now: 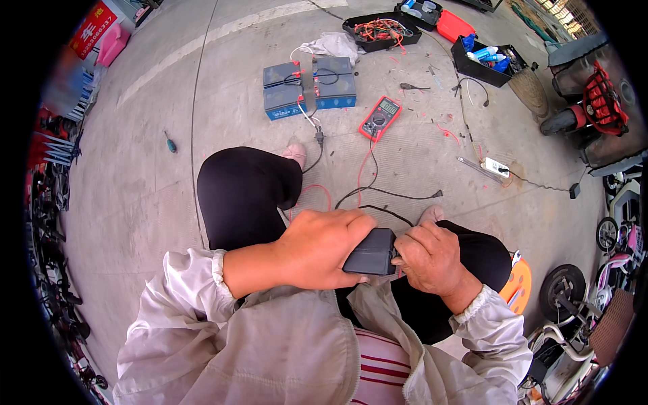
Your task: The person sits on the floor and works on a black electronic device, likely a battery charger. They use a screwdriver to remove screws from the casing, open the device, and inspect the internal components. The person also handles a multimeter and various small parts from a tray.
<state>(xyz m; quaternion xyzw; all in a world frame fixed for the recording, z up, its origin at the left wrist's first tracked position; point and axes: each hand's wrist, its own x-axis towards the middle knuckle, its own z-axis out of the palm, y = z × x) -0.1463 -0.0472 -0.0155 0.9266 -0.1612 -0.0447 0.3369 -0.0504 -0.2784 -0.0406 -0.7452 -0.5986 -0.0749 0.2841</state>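
Note:
Above my lap, my left hand (320,248) is wrapped round the left side of a black rectangular box (371,253), which looks like a charger. My right hand (432,256) is closed at the box's right end, its thumb and bent finger pressed close to it. What those fingers pinch is hidden. Beyond my knees lies a red multimeter (381,119) with a dark face, its red and black leads trailing toward me. Left of it stand several dark blue-grey batteries (309,94), joined by wires. A black plug (319,137) hangs off them on a cord.
Two black trays sit at the back, one with tangled wires (381,30), the other with blue and white bottles (482,61). A white power strip (496,167) lies at right, a screwdriver (171,143) at left. Wheels and vehicle parts line the right; an orange stool (518,283) shows beside my leg.

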